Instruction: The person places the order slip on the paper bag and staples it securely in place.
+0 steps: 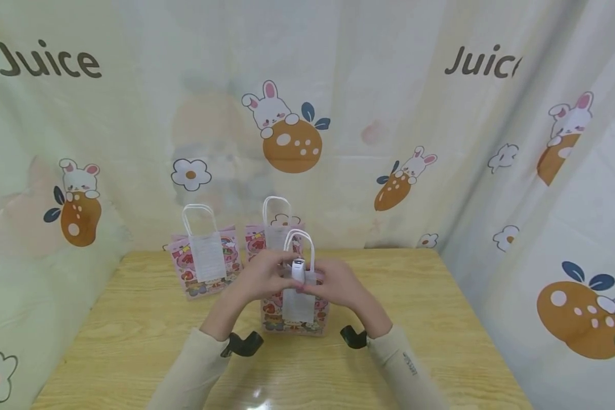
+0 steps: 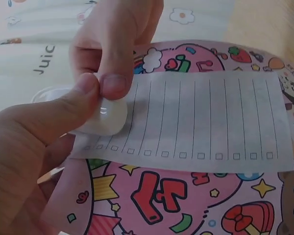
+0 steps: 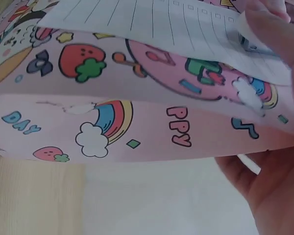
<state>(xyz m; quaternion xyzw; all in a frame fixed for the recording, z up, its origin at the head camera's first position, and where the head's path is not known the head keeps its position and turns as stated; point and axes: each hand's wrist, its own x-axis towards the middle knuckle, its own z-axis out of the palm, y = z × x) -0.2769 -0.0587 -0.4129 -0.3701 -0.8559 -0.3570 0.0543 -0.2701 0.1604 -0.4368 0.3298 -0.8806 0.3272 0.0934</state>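
A pink cartoon-printed paper gift bag [image 1: 274, 322] with white handles stands at the table's middle. A ruled white paper slip [image 2: 206, 122] with small checkboxes lies flat against its front, up to the top edge. Over that edge sits a small white stapler [image 1: 298, 271], its rounded end showing in the left wrist view. My left hand [image 1: 266, 276] grips the stapler, thumb on its front, other fingers partly hidden behind the bag. From the other side my right hand [image 1: 338, 282] presses its thumb [image 2: 115, 73] on the same stapler, fingers reaching behind the bag's top.
Behind and to the left stands a matching gift bag [image 1: 188, 270] with a paper slip on its front. Another such bag [image 1: 254, 239] is at the back, partly covered by the front one. A printed curtain [image 1: 348, 199] hangs behind the wooden table [image 1: 400, 319].
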